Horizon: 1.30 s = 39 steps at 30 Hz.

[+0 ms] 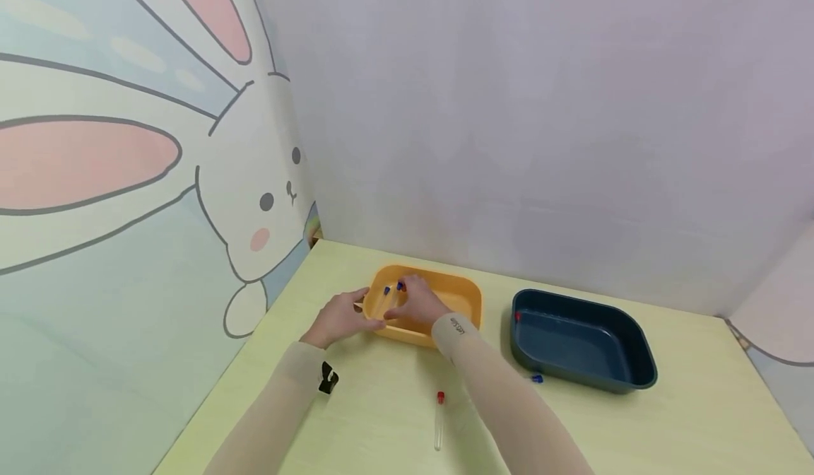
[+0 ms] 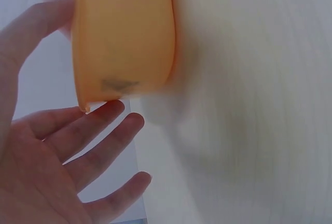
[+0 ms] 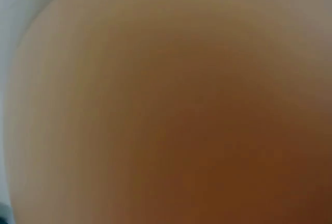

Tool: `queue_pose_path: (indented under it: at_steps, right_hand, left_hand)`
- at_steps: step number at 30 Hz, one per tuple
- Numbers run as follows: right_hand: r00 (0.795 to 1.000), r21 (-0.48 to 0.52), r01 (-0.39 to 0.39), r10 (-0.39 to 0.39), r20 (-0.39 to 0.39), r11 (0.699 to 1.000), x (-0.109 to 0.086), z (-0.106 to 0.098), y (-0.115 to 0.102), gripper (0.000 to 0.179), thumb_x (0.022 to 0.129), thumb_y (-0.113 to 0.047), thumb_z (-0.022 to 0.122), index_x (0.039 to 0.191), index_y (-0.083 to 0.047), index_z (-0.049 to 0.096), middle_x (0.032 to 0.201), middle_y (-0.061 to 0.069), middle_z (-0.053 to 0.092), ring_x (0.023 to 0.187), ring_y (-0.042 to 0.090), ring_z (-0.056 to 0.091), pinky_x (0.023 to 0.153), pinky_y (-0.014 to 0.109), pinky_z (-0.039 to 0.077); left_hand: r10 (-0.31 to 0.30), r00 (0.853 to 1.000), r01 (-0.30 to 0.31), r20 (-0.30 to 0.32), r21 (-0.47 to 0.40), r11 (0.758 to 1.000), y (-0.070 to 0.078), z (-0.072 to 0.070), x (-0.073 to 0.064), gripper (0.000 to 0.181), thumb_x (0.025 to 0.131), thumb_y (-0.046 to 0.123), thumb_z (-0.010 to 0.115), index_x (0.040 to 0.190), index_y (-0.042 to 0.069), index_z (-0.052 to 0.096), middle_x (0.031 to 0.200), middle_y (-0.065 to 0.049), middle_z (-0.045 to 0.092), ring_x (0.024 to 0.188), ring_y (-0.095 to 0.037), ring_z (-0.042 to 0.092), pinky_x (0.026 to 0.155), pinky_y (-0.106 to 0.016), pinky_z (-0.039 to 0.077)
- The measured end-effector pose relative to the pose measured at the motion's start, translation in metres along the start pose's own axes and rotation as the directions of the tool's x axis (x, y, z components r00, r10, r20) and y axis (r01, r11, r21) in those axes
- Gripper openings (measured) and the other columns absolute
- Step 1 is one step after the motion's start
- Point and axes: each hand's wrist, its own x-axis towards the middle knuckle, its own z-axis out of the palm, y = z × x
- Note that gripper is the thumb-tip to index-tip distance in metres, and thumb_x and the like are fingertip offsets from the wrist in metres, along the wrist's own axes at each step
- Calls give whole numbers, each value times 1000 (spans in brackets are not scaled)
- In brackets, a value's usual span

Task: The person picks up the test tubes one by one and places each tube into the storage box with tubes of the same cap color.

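An orange plastic bin [image 1: 470,283] stands at the back left of the table. My left hand [image 1: 340,318] is at its left end; in the left wrist view, the thumb touches one side and the nearly straight fingers touch the end wall. My right hand [image 1: 421,302] reaches into the bin with bent fingers. By its fingertips are a blue cap [image 1: 400,285] and a red cap, close together. A blue-capped test tube [image 1: 385,294] lies to the left of them. Whether the right hand pinches a tube is hidden, and the right wrist view shows only an orange-brown blur.
A dark blue bin [image 1: 575,377] stands to the right, with a red cap [image 1: 518,316] inside its left end. By its near edge lies a blue-capped tube [image 1: 537,378]. A red-capped test tube [image 1: 439,422] lies on the table [image 1: 375,418] in front. Walls rise behind and at left.
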Motion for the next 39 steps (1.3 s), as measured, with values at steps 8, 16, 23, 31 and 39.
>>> queue_pose_path:
  at_steps: [8,16,23,31,39]
  right_hand:
    - [1000,-65,15,-17,-21,998,2,9,1,88,75,-41,92,144,-4,51,130,8,55,116,23,54,111,43,49]
    - [998,-158,32,-40,-47,987,7,18,2,92,75,-43,93,146,-2,51,137,13,55,124,27,52,114,44,47]
    - [995,-226,65,-80,-60,972,16,23,6,91,74,-45,93,143,-2,54,136,13,57,124,29,52,113,44,47]
    - [988,-325,121,-146,-55,938,16,22,7,90,76,-51,89,143,-1,55,137,15,57,126,30,52,114,45,45]
    - [988,-358,123,-147,-42,926,11,21,4,93,78,-50,88,148,0,51,143,18,54,132,33,49,118,47,41]
  left_hand:
    - [-19,1000,19,-2,-31,999,2,1,0,93,76,41,91,150,2,51,134,-15,70,108,-24,72,86,-40,60]
    - [-37,999,37,-4,-44,998,1,2,-2,95,75,42,92,151,3,51,134,-13,69,107,-22,73,83,-38,61]
    - [-30,1000,30,-7,-41,999,2,0,-2,92,75,40,92,150,4,53,135,-12,70,105,-22,72,82,-36,60]
    - [-27,1000,27,1,-40,999,4,-2,-1,93,76,41,92,151,3,51,137,-14,68,109,-25,72,85,-39,61]
    - [-38,999,39,11,-34,999,5,-1,-1,93,77,41,91,152,4,50,140,-13,66,112,-25,72,87,-41,61]
